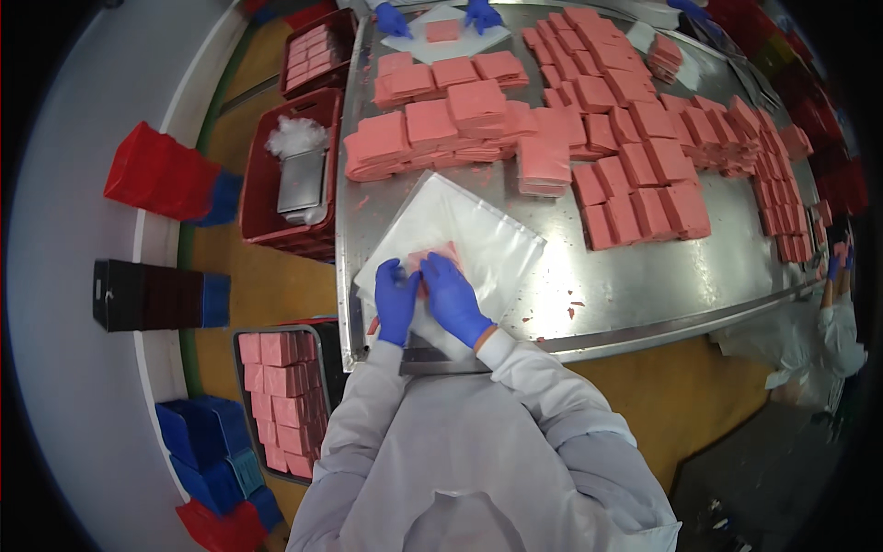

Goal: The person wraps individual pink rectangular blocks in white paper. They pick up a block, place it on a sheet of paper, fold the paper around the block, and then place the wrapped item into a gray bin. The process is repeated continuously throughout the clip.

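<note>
No readable text, labels, brands, numbers or signs, near left hand (396, 302) and right hand (452, 296) or farther off.

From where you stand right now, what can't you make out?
All in the head view:
Pink piece: its full outline, covered by the left hand and right hand.
Red crate: its bottom, hidden by a metal tray and clear plastic.
Gloved hands at the top: the top edge cuts off their owner.
Person at far right: hands too small and blurred to read their grip.
</note>
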Demonstrator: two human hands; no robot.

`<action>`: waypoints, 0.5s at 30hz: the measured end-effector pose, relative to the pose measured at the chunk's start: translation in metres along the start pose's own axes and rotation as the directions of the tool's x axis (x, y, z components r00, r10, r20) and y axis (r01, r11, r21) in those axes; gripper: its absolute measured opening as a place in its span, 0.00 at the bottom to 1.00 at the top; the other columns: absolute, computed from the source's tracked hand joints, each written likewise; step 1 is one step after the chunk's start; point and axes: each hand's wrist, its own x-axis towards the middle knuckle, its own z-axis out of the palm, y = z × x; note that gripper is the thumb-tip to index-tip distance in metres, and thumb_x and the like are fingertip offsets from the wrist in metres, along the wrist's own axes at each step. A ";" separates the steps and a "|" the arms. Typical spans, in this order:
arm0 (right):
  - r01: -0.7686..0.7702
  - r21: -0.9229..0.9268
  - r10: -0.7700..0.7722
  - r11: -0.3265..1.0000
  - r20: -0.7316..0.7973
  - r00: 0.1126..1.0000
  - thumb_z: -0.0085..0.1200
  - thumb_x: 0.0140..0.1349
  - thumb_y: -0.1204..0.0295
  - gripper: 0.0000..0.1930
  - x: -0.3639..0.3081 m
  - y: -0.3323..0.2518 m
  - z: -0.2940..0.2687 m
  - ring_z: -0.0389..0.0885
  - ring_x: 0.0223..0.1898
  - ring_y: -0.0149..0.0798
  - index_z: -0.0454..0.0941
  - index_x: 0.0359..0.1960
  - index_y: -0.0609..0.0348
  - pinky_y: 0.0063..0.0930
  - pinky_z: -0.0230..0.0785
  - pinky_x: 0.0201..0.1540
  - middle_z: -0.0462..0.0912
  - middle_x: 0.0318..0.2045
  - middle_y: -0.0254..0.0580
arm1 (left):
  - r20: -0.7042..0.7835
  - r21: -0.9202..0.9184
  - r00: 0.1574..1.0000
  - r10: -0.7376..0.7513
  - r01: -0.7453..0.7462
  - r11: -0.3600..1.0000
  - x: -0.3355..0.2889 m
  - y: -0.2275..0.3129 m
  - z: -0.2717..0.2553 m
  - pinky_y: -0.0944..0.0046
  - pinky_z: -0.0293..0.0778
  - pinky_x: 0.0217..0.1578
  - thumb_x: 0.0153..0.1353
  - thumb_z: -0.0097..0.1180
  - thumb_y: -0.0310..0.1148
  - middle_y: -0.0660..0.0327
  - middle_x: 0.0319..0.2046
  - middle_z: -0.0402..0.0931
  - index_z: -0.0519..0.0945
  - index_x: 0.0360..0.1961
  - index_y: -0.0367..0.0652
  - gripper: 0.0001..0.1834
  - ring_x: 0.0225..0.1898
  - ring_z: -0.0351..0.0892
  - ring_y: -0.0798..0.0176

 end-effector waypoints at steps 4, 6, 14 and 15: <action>0.078 -0.370 -0.020 0.926 0.157 0.987 0.51 0.59 0.66 0.27 -0.011 -0.021 0.015 0.60 0.64 0.56 0.66 0.60 0.66 0.60 0.44 0.67 0.66 0.57 0.60 | -0.035 -0.223 0.847 -0.530 0.511 0.830 -0.015 -0.008 -0.065 0.68 0.71 0.31 0.59 0.61 0.36 0.65 0.21 0.76 0.82 0.29 0.40 0.09 0.26 0.73 0.71; 0.151 -0.531 -0.076 0.834 0.161 0.984 0.51 0.59 0.66 0.26 -0.009 -0.010 0.033 0.60 0.63 0.55 0.66 0.59 0.66 0.60 0.45 0.67 0.66 0.56 0.60 | -0.056 -0.057 0.943 -0.328 0.325 0.944 -0.011 0.008 -0.058 0.67 0.72 0.31 0.60 0.59 0.39 0.65 0.23 0.77 0.82 0.32 0.39 0.12 0.25 0.73 0.69; -0.264 0.594 0.293 0.760 0.050 0.955 0.51 0.55 0.79 0.20 0.008 0.015 0.013 0.71 0.57 0.49 0.73 0.52 0.63 0.40 0.59 0.63 0.74 0.52 0.52 | 0.037 -0.119 0.996 0.076 -0.071 0.990 -0.022 0.037 0.016 0.57 0.71 0.47 0.63 0.55 0.38 0.49 0.48 0.77 0.75 0.54 0.36 0.21 0.50 0.76 0.49; -0.403 0.618 0.533 0.675 -0.030 0.846 0.55 0.54 0.76 0.20 0.017 0.009 -0.003 0.74 0.51 0.52 0.74 0.51 0.62 0.37 0.66 0.57 0.76 0.47 0.52 | 0.053 0.153 0.973 0.224 -0.230 0.961 -0.036 0.035 0.022 0.57 0.71 0.48 0.63 0.54 0.37 0.48 0.51 0.75 0.74 0.55 0.36 0.22 0.52 0.75 0.49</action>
